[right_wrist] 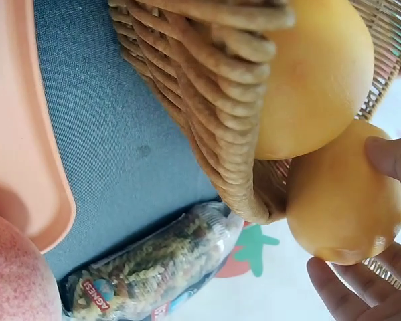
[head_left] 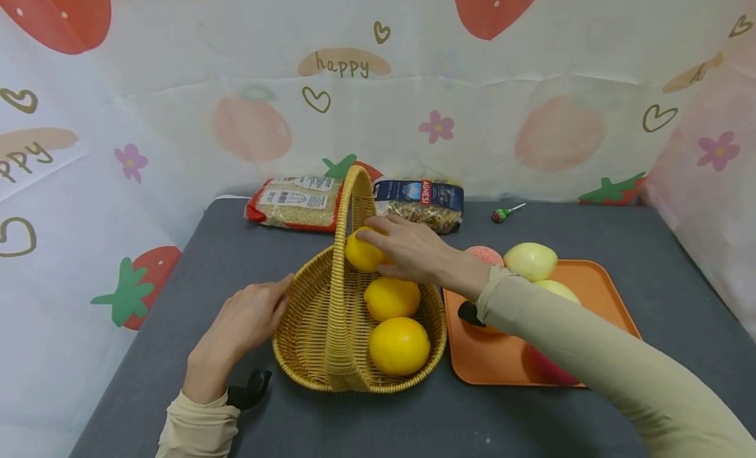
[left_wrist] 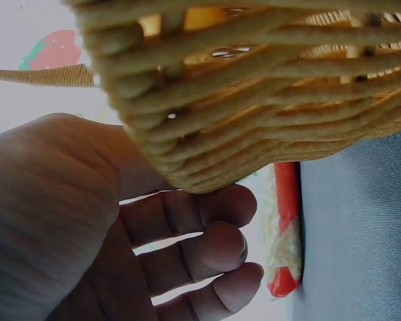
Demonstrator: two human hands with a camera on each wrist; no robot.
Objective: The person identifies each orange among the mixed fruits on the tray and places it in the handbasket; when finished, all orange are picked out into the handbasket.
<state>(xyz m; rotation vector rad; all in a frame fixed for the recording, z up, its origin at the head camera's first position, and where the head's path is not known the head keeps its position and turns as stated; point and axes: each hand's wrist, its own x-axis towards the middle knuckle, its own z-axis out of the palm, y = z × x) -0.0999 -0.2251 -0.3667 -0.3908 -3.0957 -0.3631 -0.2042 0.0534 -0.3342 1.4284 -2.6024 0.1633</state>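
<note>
A wicker basket (head_left: 307, 333) with a tall arched handle stands mid-table. My left hand (head_left: 245, 323) grips its left rim; in the left wrist view, the thumb and index finger of that hand (left_wrist: 146, 221) meet the woven edge. My right hand (head_left: 416, 248) holds a yellow lemon (head_left: 363, 250) at the basket's far end, beside the handle. Up close in the right wrist view, the fingers wrap around this lemon (right_wrist: 344, 194), which appears to touch another. Two more lemons, a middle one (head_left: 392, 298) and a near one (head_left: 399, 346), lie in the basket's right half.
Right of the basket is an orange tray (head_left: 590, 294) with several fruits, partly hidden under my right forearm. Behind lie a red-edged bag of grain (head_left: 295, 203), a bag of pasta (head_left: 420, 202) and a lollipop (head_left: 502, 213). A printed curtain (head_left: 413, 104) hangs behind.
</note>
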